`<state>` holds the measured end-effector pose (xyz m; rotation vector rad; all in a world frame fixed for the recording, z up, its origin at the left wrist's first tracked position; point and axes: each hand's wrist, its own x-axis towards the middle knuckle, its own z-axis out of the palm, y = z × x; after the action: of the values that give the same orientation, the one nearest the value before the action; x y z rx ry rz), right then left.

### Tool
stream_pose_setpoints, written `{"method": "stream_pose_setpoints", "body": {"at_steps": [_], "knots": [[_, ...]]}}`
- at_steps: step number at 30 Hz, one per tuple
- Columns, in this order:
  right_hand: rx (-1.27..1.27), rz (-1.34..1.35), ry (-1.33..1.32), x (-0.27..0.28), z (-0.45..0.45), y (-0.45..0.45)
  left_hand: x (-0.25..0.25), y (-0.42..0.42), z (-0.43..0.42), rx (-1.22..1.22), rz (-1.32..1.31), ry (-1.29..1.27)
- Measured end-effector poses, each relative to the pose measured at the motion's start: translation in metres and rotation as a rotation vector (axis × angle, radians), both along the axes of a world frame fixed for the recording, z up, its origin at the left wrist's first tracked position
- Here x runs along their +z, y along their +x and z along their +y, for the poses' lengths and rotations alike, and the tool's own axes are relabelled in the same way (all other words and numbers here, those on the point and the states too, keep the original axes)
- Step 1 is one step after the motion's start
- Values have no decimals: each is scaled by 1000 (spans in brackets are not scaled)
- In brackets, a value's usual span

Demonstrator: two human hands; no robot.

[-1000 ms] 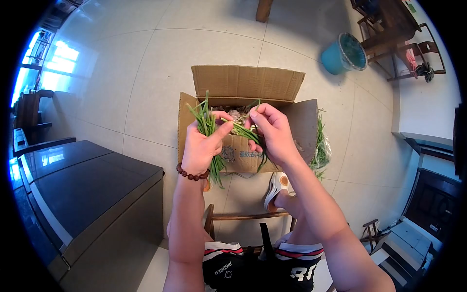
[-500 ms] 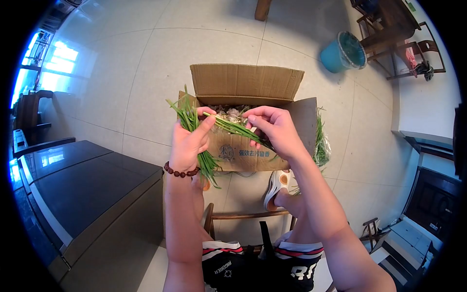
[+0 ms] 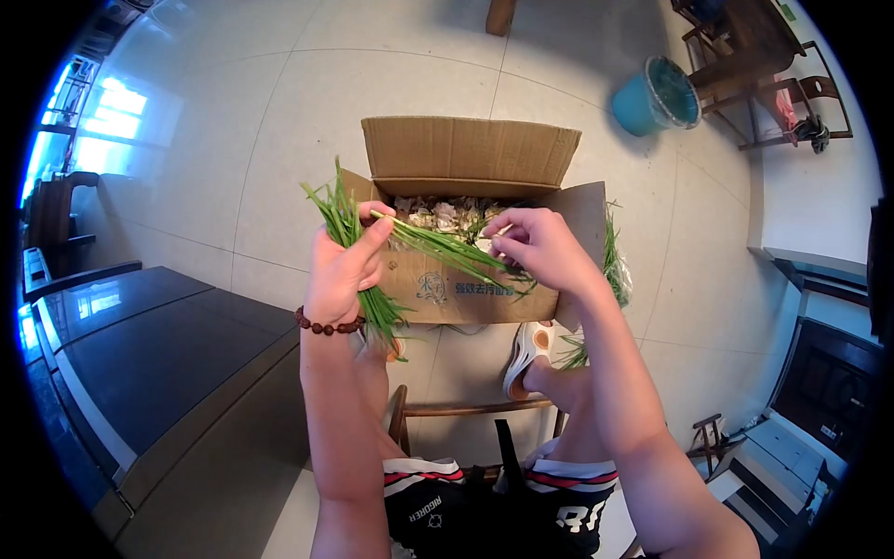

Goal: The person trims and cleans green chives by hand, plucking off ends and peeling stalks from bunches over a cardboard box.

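Note:
My left hand [image 3: 343, 261] is closed around green chives [image 3: 377, 321]. One part of the bunch runs up and down through the palm. More chives [image 3: 447, 253] are pinched between thumb and forefinger, their pale ends at the fingertips and their green leaves stretching right. My right hand [image 3: 543, 250] is beside these leaves, above the box's right side, with thumb and fingers brought together. Whatever lies between those fingertips, if anything, cannot be made out. Below both hands stands an open cardboard box [image 3: 470, 154] holding pale, crumpled scraps [image 3: 447, 216].
More green chives in a clear plastic bag [image 3: 615, 279] lie right of the box. A blue bucket with a liner [image 3: 643, 102] stands at upper right. A dark cabinet [image 3: 177, 354] is on the left, and a wooden chair rail [image 3: 480, 409] crosses near my legs.
My left hand has moved slightly left with the chives. My right hand has shifted slightly right and down, its fingertips further from the pale ends of the chives.

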<state>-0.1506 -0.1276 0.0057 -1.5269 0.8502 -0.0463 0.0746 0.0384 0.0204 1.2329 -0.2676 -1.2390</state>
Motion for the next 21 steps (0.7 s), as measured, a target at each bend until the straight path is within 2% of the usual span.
{"method": "stream_pose_setpoints", "body": {"at_steps": [1, 2, 4, 9, 11, 14, 18, 20, 21], "knots": [[82, 84, -143, 0, -2, -3, 2, 2, 1, -6, 5, 17], [82, 84, -143, -2, -4, -7, 3, 5, 3, -6, 6, 17], [193, 307, -211, -4, -11, -14, 6, 11, 8, -27, 10, -10], [240, 295, -113, 2, -19, -23, 8, 25, 20, -81, -18, -23], [400, 283, -24, 1, -16, -26, 9, 23, 21, -95, -13, -20], [453, 356, -165, -3, -15, -29, 9, 22, 20, -116, -14, -16], [252, 362, -174, -16, -33, -44, 15, 14, 14, -77, -17, 19], [139, 443, -393, -10, -36, -45, 15, 14, 14, -84, -19, 23], [98, 483, -366, -8, -35, -44, 15, 14, 15, -91, -23, 27]]}}
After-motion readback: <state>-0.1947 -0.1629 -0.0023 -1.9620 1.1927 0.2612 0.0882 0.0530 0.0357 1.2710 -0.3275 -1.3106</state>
